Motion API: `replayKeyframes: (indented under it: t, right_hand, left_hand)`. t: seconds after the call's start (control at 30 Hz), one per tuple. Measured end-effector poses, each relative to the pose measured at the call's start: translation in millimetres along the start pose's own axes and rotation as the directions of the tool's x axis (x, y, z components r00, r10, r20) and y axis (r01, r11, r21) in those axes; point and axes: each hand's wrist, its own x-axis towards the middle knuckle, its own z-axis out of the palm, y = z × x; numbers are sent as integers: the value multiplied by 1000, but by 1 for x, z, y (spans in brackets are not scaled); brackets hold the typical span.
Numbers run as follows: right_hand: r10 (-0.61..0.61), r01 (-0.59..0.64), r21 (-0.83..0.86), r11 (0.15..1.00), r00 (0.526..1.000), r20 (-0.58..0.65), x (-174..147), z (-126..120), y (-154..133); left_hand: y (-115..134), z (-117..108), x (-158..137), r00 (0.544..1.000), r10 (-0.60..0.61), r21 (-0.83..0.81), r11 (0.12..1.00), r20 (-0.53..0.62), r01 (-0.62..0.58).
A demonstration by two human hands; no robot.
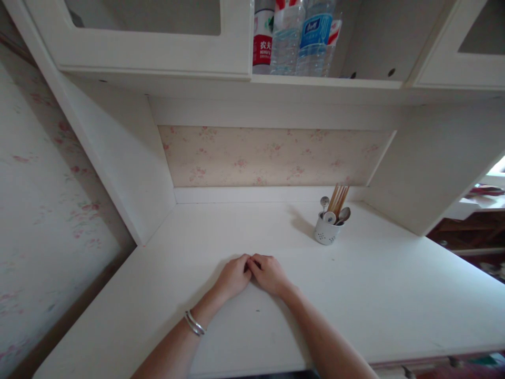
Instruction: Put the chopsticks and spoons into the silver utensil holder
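Nearest to you, your bare forearms come in over the front edge of the white bench, and a silver bracelet circles your left wrist. Just beyond it, your left hand and right hand rest on the bench top, meeting at the thumbs and index fingers, with the fingers of each curled loosely inward. A small dark mark lies on the surface between your forearms.

Farther off and to your right, well apart from your right hand, a white utensil holder with a dotted pattern stands upright on the bench. Wooden chopsticks rise from it, a metal spoon leans out on its right, and a small ladle shows on its left. A pale round piece between them is too small to identify. The holder's shadow falls to the left.

Behind the bench you face a panel of floral wallpaper framed in white. Above it, the open section of the white cabinet holds plastic bottles; one has a red label, another a blue label.
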Motion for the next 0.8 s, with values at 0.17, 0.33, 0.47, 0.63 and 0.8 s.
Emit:
replayKeyframes:
  t: [0.17, 0.33, 0.47, 0.63, 0.8]
  right_hand:
    - [11, -11, 2, 1000, 1000, 2, 0, 1, 1]
    - [-2, 2, 1, 1000, 1000, -5, 0, 1, 1]
    - [4, -4, -3, 1000, 1000, -1, 0, 0, 0]
    - [10, -10, -7, 1000, 1000, 10, 0, -2, -2]
    - [24, -24, -17, 1000, 1000, 10, -1, -3, -4]
  left_hand:
    - [0, 0, 0, 1000, -1, -11, 1000, -2, 0]
    - [0, 0, -1, 1000, 4, -10, 1000, -3, -4]
    - [1, -1, -1, 1000, -10, -4, 1000, 3, 11]
    - [5, -4, -1, 999, -27, 9, 1000, 18, 27]
    - [5, -4, -2, 1000, -7, 14, 1000, 12, 7]
